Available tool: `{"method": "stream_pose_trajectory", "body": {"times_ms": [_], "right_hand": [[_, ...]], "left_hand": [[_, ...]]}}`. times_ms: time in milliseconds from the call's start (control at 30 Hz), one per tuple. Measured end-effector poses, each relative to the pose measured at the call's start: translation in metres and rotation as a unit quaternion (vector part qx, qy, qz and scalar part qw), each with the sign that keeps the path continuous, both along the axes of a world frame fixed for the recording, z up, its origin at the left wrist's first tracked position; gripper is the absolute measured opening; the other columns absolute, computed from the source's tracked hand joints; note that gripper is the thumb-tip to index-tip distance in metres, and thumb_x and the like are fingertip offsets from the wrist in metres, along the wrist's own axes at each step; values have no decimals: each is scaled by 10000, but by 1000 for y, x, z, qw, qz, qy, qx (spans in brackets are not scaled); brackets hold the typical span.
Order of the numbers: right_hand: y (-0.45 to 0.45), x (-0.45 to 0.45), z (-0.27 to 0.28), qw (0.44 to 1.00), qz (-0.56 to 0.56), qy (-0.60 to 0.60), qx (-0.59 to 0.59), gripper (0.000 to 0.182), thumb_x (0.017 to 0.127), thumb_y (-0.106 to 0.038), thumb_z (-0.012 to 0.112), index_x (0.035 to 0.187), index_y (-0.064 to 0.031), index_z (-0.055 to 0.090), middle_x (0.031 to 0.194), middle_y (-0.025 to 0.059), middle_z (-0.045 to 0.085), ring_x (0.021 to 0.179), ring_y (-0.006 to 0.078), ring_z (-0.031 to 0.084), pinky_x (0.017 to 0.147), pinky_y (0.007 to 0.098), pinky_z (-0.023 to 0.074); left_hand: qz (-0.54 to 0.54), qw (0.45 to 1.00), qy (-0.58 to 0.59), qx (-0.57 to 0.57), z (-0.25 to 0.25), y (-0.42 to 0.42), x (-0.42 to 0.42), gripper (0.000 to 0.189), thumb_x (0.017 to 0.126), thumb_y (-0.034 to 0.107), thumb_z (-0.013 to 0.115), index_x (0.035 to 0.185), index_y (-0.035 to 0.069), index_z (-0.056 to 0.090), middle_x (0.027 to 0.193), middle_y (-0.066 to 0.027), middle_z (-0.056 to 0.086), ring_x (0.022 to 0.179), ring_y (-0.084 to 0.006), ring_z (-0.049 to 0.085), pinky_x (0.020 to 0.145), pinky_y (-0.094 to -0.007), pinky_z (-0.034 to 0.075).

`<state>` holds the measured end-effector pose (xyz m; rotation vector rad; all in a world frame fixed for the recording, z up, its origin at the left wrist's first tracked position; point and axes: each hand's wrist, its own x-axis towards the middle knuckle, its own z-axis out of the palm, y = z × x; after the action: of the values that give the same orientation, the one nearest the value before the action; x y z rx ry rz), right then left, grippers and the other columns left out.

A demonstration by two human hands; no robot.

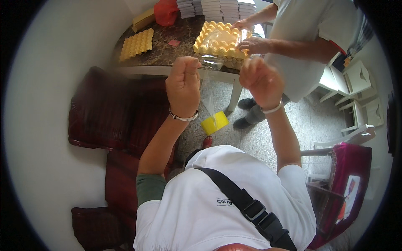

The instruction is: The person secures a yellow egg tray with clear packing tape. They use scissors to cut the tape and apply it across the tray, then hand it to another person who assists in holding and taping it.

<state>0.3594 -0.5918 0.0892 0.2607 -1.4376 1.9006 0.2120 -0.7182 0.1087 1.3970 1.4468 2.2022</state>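
My left hand (183, 88) is raised before the table, its fingers closed on a strip of clear packing tape (212, 62). From that strip a twisted length hangs down to a bright yellow tape roll (215, 122), which dangles above the floor. My right hand (263, 82) is up at the right, fingers curled and blurred; whether it grips any tape cannot be made out. Just beyond both hands, a yellow moulded egg tray (202, 34) tops a stack at the table edge, with clear film or tape across it. A co-worker's two hands rest on its right side.
The dark marble-patterned table (169, 31) also holds another egg tray (137, 44), a red plastic bag (166, 12), a pink paper (174, 43) and stacked white bundles (213, 11). The co-worker (292, 47) stands at right. A dark red wooden seat (116, 109) is left; white chairs (355, 81) stand right.
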Motion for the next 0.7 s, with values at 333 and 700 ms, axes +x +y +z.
{"method": "stream_pose_trajectory", "body": {"times_ms": [333, 700], "right_hand": [[-52, -29, 13, 924, -274, -188, 190, 276, 861, -212, 610, 705, 11, 567, 545, 49, 508, 499, 70, 421, 460, 241, 353], [-40, -30, 13, 928, -246, -175, 216, 170, 868, -147, 593, 786, -1, 559, 593, 65, 532, 531, 89, 466, 483, 261, 388]], "left_hand": [[93, 989, 114, -1, -7, 13, 0, 90, 910, 102, 539, 864, 25, 548, 631, -49, 528, 538, -66, 468, 496, -229, 398], [117, 981, 153, -13, -6, 14, -5, 89, 919, 100, 521, 871, 32, 555, 658, -43, 547, 530, -75, 476, 497, -220, 397]]}}
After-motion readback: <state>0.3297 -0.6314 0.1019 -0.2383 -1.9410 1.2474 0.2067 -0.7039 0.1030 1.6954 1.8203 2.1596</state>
